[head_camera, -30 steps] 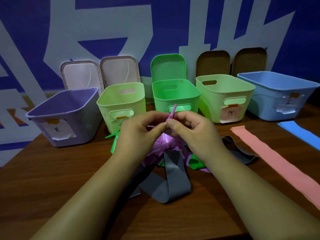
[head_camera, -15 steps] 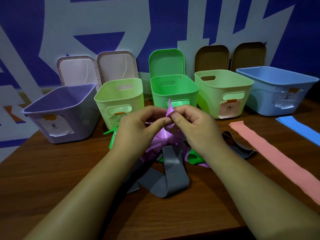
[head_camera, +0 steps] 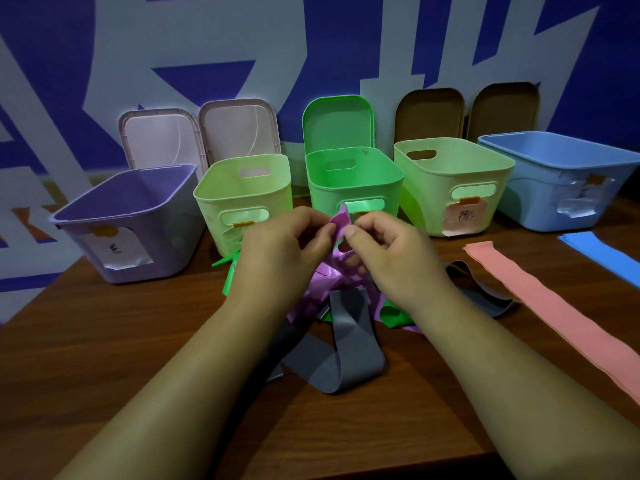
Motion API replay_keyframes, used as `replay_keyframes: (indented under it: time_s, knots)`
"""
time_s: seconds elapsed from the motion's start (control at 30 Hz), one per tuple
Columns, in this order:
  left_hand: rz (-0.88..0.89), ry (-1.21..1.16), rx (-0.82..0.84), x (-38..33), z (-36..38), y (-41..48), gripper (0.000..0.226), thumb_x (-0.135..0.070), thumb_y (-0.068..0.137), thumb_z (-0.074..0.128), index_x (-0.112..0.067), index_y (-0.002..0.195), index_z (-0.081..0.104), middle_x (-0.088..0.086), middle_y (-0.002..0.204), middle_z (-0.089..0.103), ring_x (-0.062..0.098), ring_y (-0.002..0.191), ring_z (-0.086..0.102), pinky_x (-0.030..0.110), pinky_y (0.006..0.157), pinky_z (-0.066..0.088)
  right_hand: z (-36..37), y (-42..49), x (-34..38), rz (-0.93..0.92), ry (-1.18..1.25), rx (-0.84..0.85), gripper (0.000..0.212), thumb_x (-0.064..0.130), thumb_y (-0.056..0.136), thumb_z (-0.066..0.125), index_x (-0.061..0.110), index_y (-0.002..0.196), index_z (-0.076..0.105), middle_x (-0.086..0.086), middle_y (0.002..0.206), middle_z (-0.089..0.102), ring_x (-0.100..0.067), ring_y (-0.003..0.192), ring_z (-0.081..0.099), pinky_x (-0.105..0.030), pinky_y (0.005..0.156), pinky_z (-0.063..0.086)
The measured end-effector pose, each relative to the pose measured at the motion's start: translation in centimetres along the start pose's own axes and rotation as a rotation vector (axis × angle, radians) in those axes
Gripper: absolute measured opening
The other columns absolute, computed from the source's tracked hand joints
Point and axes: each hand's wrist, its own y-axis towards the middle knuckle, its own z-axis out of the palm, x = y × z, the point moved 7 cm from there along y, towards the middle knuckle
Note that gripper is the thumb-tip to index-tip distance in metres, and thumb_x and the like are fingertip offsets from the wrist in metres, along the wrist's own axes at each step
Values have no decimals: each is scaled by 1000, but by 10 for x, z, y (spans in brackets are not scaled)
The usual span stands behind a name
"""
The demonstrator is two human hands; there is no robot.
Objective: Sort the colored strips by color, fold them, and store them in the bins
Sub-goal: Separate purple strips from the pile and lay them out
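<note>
Pinch on purple strip (head_camera: 341, 225), both hands.
Left hand (head_camera: 280, 251) and right hand (head_camera: 391, 251) grip its upper end, thumb against fingers; its length runs down below them into the pile (head_camera: 346, 327). Purple bin (head_camera: 121, 216) sits nearer the left hand.

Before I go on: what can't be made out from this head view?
Head view:
- Pile's middle: under the left hand and right hand; strip count unclear.
- Green bin's lower front: behind hands and purple strip.
- Pink strip, blue strip: cut by the right edge.
- Purple bin's label writing: too small.
</note>
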Motion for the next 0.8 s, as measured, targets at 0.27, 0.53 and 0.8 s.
replay_keyframes:
  time_s: [0.27, 0.53, 0.8]
  knots:
    - [-133, -176, 64, 9, 2, -1, 17, -19, 97, 74, -22, 113, 79, -15, 93, 76, 2, 86, 73, 34, 82, 63, 8, 2, -3, 53, 77, 121, 13, 34, 106, 65, 30, 115, 74, 9, 101, 79, -11, 94, 77, -52, 89, 64]
    - [-425, -638, 134, 20, 8, -1, 27, -6, 106, 58, -15, 129, 70, 12, 102, 77, 14, 83, 71, 29, 77, 60, -11, 1, 12, -120, -195, -84, 16, 12, 99, 69, 21, 111, 71, 14, 85, 65, 3, 77, 62, -13, 64, 50]
    - [-374, -614, 249, 10, 13, -3, 22, -9, 103, 60, -20, 119, 68, 5, 89, 63, 14, 81, 65, 31, 80, 57, -14, 2, 5, -26, 4, -105, 20, 16, 102, 66, 29, 114, 74, 11, 97, 74, -4, 91, 72, -23, 71, 63]
